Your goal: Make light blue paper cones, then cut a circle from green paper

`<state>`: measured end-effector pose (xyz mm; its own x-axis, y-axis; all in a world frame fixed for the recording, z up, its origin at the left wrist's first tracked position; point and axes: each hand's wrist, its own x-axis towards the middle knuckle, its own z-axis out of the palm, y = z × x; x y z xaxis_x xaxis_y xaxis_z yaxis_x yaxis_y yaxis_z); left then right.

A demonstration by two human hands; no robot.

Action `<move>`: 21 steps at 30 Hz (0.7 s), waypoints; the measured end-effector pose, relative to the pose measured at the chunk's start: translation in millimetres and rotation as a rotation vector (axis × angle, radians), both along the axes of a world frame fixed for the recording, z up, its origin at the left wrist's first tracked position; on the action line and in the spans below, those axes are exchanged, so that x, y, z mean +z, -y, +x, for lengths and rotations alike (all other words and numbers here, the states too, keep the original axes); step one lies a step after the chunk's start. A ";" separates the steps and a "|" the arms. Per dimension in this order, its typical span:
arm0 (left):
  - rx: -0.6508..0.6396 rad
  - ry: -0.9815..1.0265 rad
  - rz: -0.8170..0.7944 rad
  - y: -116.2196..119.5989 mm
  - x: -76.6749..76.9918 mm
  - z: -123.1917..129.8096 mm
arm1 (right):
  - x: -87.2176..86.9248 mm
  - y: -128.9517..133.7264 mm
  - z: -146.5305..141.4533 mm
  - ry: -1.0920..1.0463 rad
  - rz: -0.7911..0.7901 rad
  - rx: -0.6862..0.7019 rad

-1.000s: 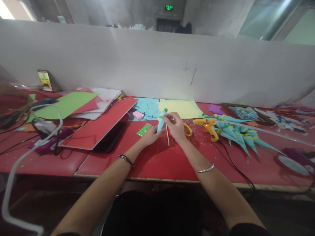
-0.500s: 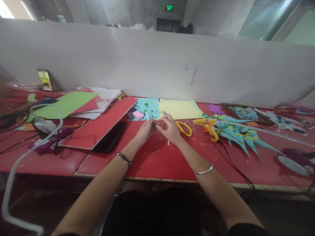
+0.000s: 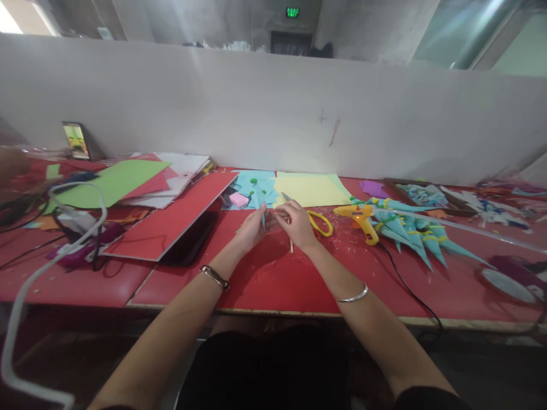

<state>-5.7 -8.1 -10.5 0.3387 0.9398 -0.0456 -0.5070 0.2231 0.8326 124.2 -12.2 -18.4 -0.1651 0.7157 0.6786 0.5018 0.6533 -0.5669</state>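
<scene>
My left hand is closed around a light-blue paper cone, its narrow point facing down toward me. Small green pieces show at the cone's wide end, though they may partly belong to the papers behind. Close by on the right, my right hand has its thumb and fingers pinched together near the cone. What sits in that pinch is too small to make out. Scissors with yellow handles lie beside and partly under the right hand. A thin pale stick pokes out below it.
A yellow glue gun lies right of the scissors, before a pile of finished-looking blue cones. Pale yellow sheets, blue paper pieces and a pink block are behind my hands. A red board leans at left.
The blue cone has turned in my left hand, so its point now shows between the hands. My right fingers stay pinched close to it.
</scene>
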 end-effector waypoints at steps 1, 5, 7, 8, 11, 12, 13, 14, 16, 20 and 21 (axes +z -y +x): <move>-0.003 0.012 -0.015 0.1 1.1 -1.1 | 0.9 0.2 0.3 -0.013 -0.013 0.028; -0.034 0.059 -0.064 0.2 3.7 -4.3 | 2.6 -0.1 1.2 0.040 -0.009 0.081; -0.034 0.054 -0.072 0.0 3.5 -4.1 | 2.6 -0.1 1.4 0.085 0.021 0.052; -0.029 0.044 -0.072 -0.1 3.2 -3.6 | 2.6 0.1 1.5 0.097 0.030 0.040; -0.025 0.021 -0.038 -1.0 1.4 -2.9 | 3.9 1.3 1.9 0.064 0.045 0.013; -0.031 0.016 -0.017 -1.5 0.4 -3.0 | 4.8 1.8 2.1 0.033 0.057 -0.002; -0.039 0.005 0.004 -2.1 -0.7 -3.4 | 5.7 2.2 2.5 -0.003 0.072 -0.022; -0.045 -0.022 0.018 -2.7 -2.1 -3.9 | 6.7 2.5 2.9 -0.037 0.086 -0.046; -0.015 -0.122 0.030 -3.6 -4.9 -4.8 | 8.2 2.6 3.7 -0.088 0.105 -0.099; 0.068 -0.324 0.077 -2.4 -8.8 -4.1 | 7.8 0.8 4.6 -0.135 0.110 -0.148; 0.048 -0.351 0.096 -1.7 -9.2 -3.5 | 7.2 0.2 4.6 -0.152 0.108 -0.142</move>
<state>-9.2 -6.4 -19.7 0.2732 0.9600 -0.0621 -0.1949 0.1185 0.9736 128.8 -12.3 -11.2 0.0421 0.6461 0.7621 0.5073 0.6433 -0.5734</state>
